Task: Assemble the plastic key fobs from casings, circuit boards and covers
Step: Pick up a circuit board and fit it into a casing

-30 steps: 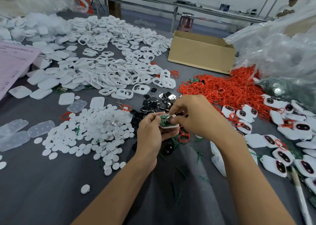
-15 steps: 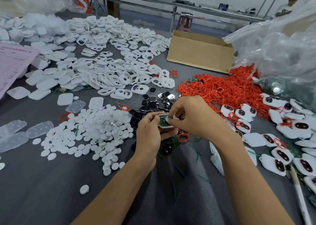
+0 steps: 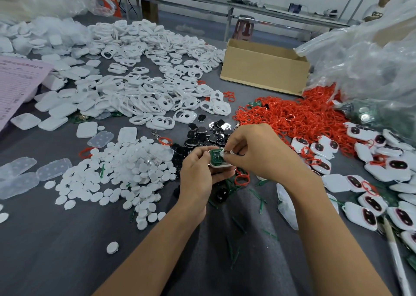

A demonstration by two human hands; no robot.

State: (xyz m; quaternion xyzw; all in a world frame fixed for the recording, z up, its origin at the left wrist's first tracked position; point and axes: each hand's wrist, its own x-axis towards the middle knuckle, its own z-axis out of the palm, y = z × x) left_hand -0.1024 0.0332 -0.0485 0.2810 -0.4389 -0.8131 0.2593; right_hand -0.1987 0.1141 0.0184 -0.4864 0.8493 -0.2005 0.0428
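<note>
Two hands meet over the table (image 3: 56,262): my left hand (image 3: 198,174) grips the white casing (image 3: 219,165) with its green circuit board (image 3: 215,157), my right hand (image 3: 258,154) pinches a small pale piece (image 3: 224,153) against it.

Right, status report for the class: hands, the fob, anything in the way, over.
Left hand grips white casing, green circuit board seated inside. Right hand pinches small white piece at the board. Red ring below the hands, not blocking.
</note>
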